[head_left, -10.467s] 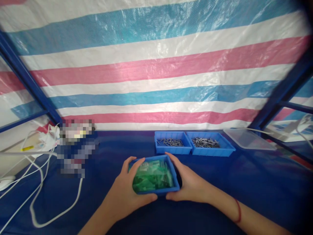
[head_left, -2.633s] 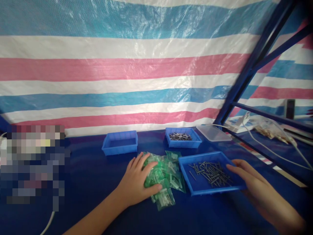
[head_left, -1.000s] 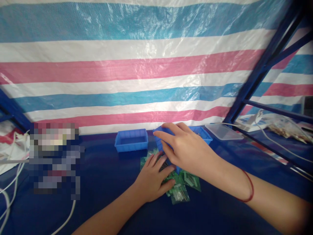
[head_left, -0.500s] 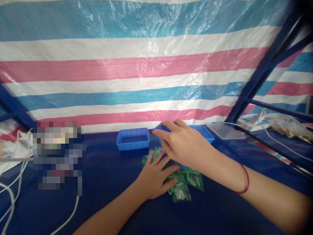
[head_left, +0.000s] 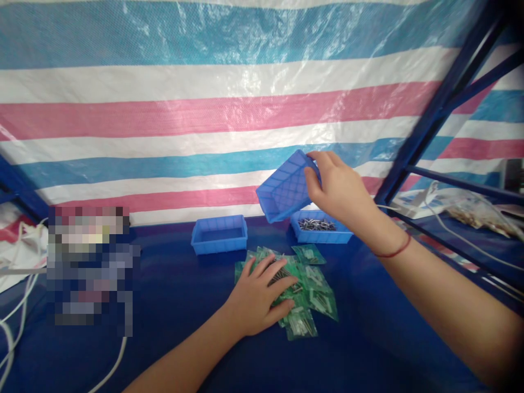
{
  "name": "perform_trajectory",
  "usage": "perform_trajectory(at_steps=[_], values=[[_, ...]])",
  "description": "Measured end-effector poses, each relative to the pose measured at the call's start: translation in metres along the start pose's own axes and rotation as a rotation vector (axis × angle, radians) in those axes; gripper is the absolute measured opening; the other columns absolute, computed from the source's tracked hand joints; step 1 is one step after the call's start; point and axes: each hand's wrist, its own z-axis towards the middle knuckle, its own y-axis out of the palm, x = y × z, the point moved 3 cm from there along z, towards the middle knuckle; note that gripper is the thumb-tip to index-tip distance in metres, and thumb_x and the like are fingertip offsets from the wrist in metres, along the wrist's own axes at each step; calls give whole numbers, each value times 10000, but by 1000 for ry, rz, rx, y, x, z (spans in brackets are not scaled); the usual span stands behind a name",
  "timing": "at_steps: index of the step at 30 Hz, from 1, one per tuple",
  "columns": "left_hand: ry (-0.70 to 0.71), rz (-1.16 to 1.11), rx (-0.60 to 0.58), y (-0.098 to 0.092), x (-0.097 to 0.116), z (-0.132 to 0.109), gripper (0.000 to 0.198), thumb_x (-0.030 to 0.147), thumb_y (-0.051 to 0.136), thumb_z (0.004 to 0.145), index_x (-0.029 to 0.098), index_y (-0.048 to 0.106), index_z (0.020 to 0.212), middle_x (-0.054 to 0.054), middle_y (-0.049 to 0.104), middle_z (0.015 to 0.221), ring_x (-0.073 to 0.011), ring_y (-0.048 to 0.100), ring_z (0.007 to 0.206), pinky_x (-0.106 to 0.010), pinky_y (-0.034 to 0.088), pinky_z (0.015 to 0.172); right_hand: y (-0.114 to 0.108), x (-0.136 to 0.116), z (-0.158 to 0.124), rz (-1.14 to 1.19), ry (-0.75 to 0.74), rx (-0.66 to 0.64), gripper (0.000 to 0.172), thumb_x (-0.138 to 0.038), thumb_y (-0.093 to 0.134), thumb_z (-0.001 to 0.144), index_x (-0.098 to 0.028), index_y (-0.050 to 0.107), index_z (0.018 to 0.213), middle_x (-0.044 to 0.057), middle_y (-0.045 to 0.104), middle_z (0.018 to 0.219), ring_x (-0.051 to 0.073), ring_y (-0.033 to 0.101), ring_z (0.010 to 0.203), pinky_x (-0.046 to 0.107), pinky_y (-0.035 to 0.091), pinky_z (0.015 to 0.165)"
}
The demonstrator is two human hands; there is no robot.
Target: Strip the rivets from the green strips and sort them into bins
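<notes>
Right hand point(head_left: 338, 185), grip closed, holds an apparently emptied plastic bin point(head_left: 286, 188) above the desk point(head_left: 172, 295); left hand point(head_left: 254, 300), grip spread, rests on green packets point(head_left: 318, 289) and metal fasteners point(head_left: 280, 274); a second bin point(head_left: 220, 246) stands empty, a third bin point(head_left: 324, 237) loaded.

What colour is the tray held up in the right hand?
The tray in the right hand is blue; the head view shows it best.

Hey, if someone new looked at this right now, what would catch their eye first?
Probably the striped sheet, whose blue, white and pink bands fill the background. Next might be the blue bin, held tilted in the air by the right hand. Lower, on the dark blue table, the left hand is spread over green packets and loose metal pieces.
</notes>
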Motion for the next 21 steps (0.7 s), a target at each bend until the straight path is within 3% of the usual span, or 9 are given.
perform_trajectory(at_steps=[4, 8, 17, 21], values=[[-2, 3, 4, 0, 0, 0, 399, 465, 425, 919, 331, 502, 1286, -41, 411, 1447, -290, 296, 1362, -527, 265, 1064, 52, 23, -5, -9, 203, -71, 386, -265, 297, 942, -59, 481, 1212, 212, 583, 1119, 328, 591, 976, 418, 449, 783], [-5, 3, -1, 2, -2, 0, 406, 474, 413, 923, 335, 491, 1297, -42, 408, 1447, -280, 288, 1367, -515, 251, 1074, 93, 23, -22, -42, 328, -234, 349, -252, 299, 947, -68, 486, 1176, 197, 597, 1094, 295, 609, 958, 363, 438, 784], [-13, 14, -12, 0, 0, -1, 380, 426, 402, 939, 333, 488, 1298, -46, 372, 1469, -275, 276, 1373, -520, 251, 1075, 127, 17, -40, -41, 377, -402, 333, -279, 310, 940, -111, 575, 1049, 160, 679, 929, 280, 641, 896, 348, 429, 781], [-13, 21, -5, 1, 0, -1, 363, 387, 404, 945, 338, 493, 1294, -42, 371, 1468, -271, 282, 1369, -515, 266, 1073, 132, 21, -52, -52, 336, -427, 344, -288, 336, 923, -126, 635, 974, 167, 676, 987, 307, 603, 977, 406, 419, 830]])
